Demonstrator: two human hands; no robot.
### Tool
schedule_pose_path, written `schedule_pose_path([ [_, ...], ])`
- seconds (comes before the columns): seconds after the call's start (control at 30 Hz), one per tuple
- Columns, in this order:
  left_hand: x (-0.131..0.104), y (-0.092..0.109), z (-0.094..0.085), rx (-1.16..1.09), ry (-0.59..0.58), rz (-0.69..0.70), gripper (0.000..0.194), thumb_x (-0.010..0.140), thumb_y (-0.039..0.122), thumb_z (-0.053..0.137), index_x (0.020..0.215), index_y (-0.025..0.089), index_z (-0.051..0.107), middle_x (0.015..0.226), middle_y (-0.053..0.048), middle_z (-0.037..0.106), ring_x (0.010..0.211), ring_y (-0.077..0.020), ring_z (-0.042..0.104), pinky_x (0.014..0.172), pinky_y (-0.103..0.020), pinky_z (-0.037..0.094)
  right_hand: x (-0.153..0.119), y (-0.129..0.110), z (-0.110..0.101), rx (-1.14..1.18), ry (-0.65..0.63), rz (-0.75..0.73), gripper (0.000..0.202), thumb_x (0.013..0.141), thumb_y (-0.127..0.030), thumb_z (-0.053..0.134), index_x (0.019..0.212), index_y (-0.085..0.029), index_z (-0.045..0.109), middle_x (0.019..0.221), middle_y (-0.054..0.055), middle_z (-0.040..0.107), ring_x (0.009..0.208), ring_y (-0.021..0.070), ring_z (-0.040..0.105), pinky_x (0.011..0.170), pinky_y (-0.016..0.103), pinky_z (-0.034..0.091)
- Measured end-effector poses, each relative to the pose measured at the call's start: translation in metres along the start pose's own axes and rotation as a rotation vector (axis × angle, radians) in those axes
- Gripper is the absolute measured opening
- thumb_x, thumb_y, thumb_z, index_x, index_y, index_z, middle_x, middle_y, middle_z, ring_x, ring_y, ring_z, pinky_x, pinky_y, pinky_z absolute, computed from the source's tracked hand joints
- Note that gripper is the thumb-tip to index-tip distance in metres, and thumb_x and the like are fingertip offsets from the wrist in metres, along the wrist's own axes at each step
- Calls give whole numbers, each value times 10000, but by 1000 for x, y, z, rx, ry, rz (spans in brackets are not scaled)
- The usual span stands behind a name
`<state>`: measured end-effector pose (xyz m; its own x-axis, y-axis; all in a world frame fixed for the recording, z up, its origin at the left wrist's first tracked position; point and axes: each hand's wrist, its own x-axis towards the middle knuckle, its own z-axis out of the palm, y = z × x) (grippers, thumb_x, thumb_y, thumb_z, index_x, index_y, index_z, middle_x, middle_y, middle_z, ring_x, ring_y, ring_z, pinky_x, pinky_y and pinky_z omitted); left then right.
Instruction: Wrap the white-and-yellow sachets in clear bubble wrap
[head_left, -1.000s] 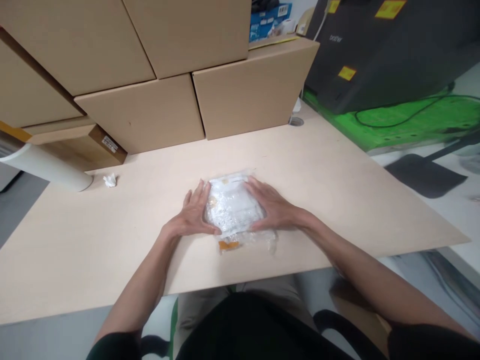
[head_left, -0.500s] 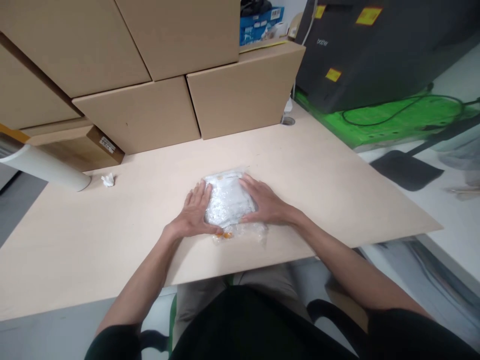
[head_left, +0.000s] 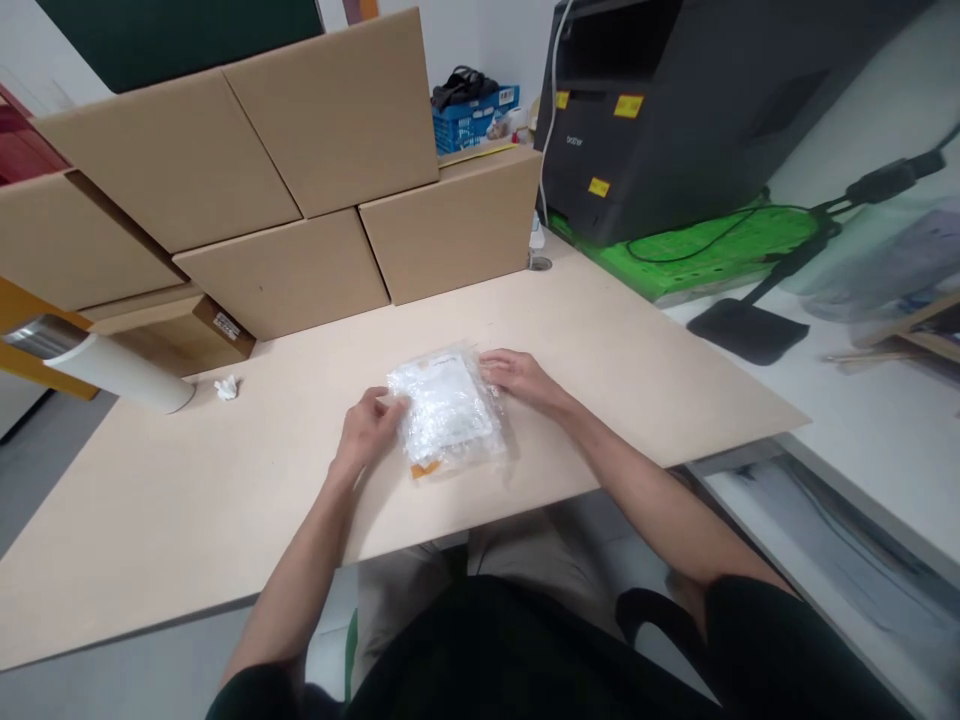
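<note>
A flat white item wrapped in clear bubble wrap, a bubble-wrapped package (head_left: 448, 405), lies on the table in front of me. Orange tape shows at its near left corner. At the package's left edge, my left hand (head_left: 366, 430) is closed, its fingers curled and the thumb against the wrap. My right hand (head_left: 521, 378) has its fingers closed on the upper right edge, where loose wrap sticks out. Part of its fingertips is hidden by the plastic.
Stacked cardboard boxes (head_left: 285, 280) line the table's back. A white bottle (head_left: 124, 372) stands at left beside a crumpled tissue (head_left: 226, 388). To the right are a dark printer (head_left: 637, 130) on a green base (head_left: 712, 245) and a black stand (head_left: 750, 330).
Both hands have gone from lying spread on the package to holding its side edges. The package sits slightly turned, with loose wrap spread out. My view has tilted up.
</note>
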<state>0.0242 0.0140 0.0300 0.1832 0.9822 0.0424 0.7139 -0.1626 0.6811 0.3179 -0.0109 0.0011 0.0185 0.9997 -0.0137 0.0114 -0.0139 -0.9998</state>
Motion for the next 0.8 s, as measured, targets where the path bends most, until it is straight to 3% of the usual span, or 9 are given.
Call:
schedule_pose_path([
  [0.13,-1,4,13,-177,72,-1,690,775,546,673,1328,174,494,862,-36,643,778,-200,626,757,-345,515,-1,-6,0,225,-69,-32,613,593,-357,849,1153,-203,651,935,18,674,749,139,624,743,320,536],
  [0.2,-4,10,18,-230,160,38,781,786,520,673,1430,198,371,1138,-113,608,951,-226,635,852,-394,521,0,-9,-1,341,-75,-66,644,586,-340,851,1182,-228,635,1049,35,676,871,156,645,860,340,530],
  [0.27,-10,18,22,-170,201,159,865,782,545,679,1487,230,290,1455,-195,394,1251,-314,518,1005,-499,451,0,-12,-1,390,-83,-87,666,593,-345,847,1210,-247,617,1133,49,668,962,178,645,941,369,513],
  [0.37,-24,33,33,82,24,367,1042,672,651,748,1518,253,289,1639,-188,2,1493,-450,79,1143,-655,178,0,-12,1,364,-100,-80,658,593,-355,846,1201,-245,619,1194,76,654,1038,214,634,988,419,502],
  [0.43,-32,41,42,220,-147,419,1176,567,669,813,1537,279,275,1654,-167,-53,1488,-485,-62,1133,-707,52,-1,-11,3,361,-102,-57,635,580,-330,850,1170,-236,635,1160,74,662,1015,212,639,981,426,506],
  [0.5,-36,47,49,286,-227,429,1078,631,612,807,1534,312,299,1664,-140,14,1491,-473,-73,1125,-719,20,-1,-9,4,391,-92,-48,618,555,-292,856,1135,-230,651,1088,58,675,959,197,648,961,416,515],
  [0.6,-39,48,49,195,-161,433,570,908,477,571,1450,342,461,1646,-83,203,1515,-393,84,1159,-668,94,2,-7,4,439,-49,-66,582,531,-270,847,1081,-227,664,976,35,680,882,186,650,910,405,526],
  [0.7,-38,44,37,-107,22,398,453,984,489,409,1347,286,587,1548,-79,421,1466,-302,317,1197,-531,220,6,-6,0,461,40,-103,505,532,-259,806,1017,-231,666,894,14,660,832,179,641,849,379,525],
  [0.8,-38,38,21,-478,304,228,506,944,578,452,1253,229,648,1343,-85,624,1347,-267,498,1163,-428,355,8,-8,-9,469,147,-140,463,531,-242,762,983,-239,661,862,2,642,801,166,626,773,330,512],
])
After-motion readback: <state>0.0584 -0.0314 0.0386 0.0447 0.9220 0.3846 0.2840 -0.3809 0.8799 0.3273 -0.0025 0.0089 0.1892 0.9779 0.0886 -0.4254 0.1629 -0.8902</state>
